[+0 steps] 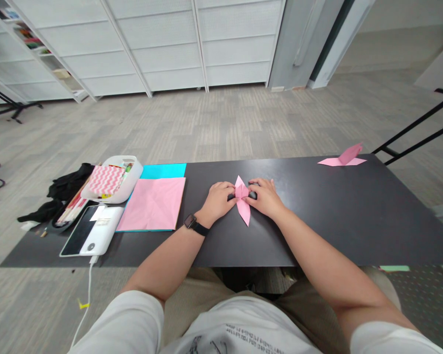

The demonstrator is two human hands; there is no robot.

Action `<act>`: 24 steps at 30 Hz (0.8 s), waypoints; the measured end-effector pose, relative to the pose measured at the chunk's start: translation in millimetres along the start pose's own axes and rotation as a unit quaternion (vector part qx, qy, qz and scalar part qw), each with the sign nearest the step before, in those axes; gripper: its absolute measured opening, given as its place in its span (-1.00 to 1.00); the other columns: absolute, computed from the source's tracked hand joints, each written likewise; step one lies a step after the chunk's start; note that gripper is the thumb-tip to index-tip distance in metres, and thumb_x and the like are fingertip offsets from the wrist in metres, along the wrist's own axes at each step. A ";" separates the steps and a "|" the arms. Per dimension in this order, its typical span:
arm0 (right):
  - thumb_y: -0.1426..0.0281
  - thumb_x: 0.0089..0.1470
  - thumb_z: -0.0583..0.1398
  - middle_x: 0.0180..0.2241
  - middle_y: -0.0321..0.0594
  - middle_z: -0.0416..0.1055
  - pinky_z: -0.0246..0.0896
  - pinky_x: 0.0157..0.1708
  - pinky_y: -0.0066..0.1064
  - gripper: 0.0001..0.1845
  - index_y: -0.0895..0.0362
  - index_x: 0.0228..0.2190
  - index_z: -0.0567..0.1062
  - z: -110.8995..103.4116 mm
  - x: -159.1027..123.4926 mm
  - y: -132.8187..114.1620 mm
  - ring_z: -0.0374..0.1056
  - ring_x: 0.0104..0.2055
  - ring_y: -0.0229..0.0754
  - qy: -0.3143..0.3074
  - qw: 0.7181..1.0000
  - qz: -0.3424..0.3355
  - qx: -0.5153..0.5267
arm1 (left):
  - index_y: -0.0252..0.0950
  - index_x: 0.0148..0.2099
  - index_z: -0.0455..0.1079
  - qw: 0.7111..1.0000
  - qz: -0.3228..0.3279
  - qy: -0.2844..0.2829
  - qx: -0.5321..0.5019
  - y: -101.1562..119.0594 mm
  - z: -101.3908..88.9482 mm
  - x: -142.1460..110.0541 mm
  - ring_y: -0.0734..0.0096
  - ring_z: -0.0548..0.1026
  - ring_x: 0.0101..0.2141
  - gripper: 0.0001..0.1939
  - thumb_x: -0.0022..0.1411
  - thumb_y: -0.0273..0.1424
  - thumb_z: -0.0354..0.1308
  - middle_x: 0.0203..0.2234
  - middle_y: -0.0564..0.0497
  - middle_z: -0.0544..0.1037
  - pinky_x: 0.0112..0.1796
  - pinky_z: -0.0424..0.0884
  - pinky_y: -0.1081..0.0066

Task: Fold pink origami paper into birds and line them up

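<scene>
A piece of folded pink paper (243,209) lies on the dark table in front of me, one point toward me and one pointing away. My left hand (220,197) grips its left edge, with thumb and fingers closed on the paper. On the opposite side my right hand (266,197) pinches the right edge in the same way. Between the two hands the middle of the paper shows several creases and small flaps. The fingertips hide parts of both edges. A black watch sits on my left wrist.
Left of my hands lies a stack of pink paper (153,204) with blue sheets (164,170) under it. Beyond it are a white basket (135,176), a white power bank (102,230) with a cable, and black cloth (72,182). A folded pink paper figure (345,158) stands at the far right.
</scene>
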State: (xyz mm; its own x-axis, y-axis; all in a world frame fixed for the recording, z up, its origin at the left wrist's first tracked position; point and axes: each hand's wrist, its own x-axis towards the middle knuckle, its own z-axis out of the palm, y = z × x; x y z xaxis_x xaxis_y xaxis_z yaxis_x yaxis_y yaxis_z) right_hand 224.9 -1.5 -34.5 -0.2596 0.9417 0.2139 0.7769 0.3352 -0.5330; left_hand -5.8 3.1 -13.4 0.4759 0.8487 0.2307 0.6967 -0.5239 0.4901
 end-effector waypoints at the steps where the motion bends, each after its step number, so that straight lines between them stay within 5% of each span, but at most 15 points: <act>1: 0.20 0.13 0.41 0.16 -0.09 0.46 -0.34 0.41 0.60 -0.84 0.00 -0.34 0.60 -0.2 0.5 0.0 0.29 0.31 0.25 0.004 1.000 0.000 0.007 | -0.21 -0.18 0.59 1.000 -0.003 0.005 -0.010 0.2 -0.2 0.1 0.11 0.55 0.06 -0.94 0.36 -0.34 0.34 0.02 -0.05 0.64 0.19 0.40 0.02; 4: 0.17 0.18 0.37 0.15 -0.10 0.47 -0.36 0.42 0.56 -0.82 0.00 -0.34 0.61 -3.0 2.7 0.4 0.33 0.30 0.21 0.016 0.998 0.006 0.059 | -0.21 -0.23 0.57 0.998 -0.012 0.029 -0.062 2.0 -2.1 0.5 0.15 0.56 0.04 -0.88 0.41 -0.33 0.29 -0.01 -0.04 0.64 0.20 0.40 0.05; 13: 0.13 0.24 0.34 0.14 -0.12 0.47 0.15 0.39 0.07 -0.77 0.00 -0.33 0.62 -15.7 3.5 -4.4 0.41 0.26 0.03 0.010 0.979 -0.043 0.197 | -0.22 -0.20 0.54 0.971 -0.016 0.109 -0.211 9.6 -10.4 -1.1 0.22 0.58 0.02 -0.90 0.39 -0.32 0.30 -0.05 -0.05 0.62 0.15 0.46 0.19; 20: 0.14 0.23 0.35 0.14 -0.14 0.45 0.13 0.40 0.11 -0.79 -0.01 -0.35 0.62 -18.2 0.3 -11.5 0.40 0.28 0.03 -0.002 0.978 -0.048 0.205 | -0.23 -0.16 0.54 0.959 -0.033 0.125 -0.253 14.6 -14.8 -2.3 0.25 0.60 -0.01 -0.90 0.38 -0.32 0.31 -0.09 -0.06 0.64 0.14 0.48 0.21; 24: 0.13 0.24 0.35 0.17 -0.17 0.45 -0.08 0.48 0.24 -0.78 -0.02 -0.36 0.62 -18.2 -1.9 -16.3 0.34 0.34 0.07 -0.015 0.984 -0.070 0.163 | -0.23 -0.18 0.55 0.953 -0.028 0.126 -0.275 14.6 -13.7 -3.0 0.24 0.60 -0.02 -0.85 0.36 -0.26 0.32 -0.10 -0.06 0.65 0.13 0.48 0.22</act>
State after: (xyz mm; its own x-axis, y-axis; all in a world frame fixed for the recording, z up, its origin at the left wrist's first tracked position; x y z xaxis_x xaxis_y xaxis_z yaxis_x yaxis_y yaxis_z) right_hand 223.1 -9.3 -11.3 -0.3720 0.8844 0.2820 0.5088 0.4484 -0.7349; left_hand -4.4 -6.1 4.5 0.2545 0.9012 0.3507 0.2974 -0.4180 0.8584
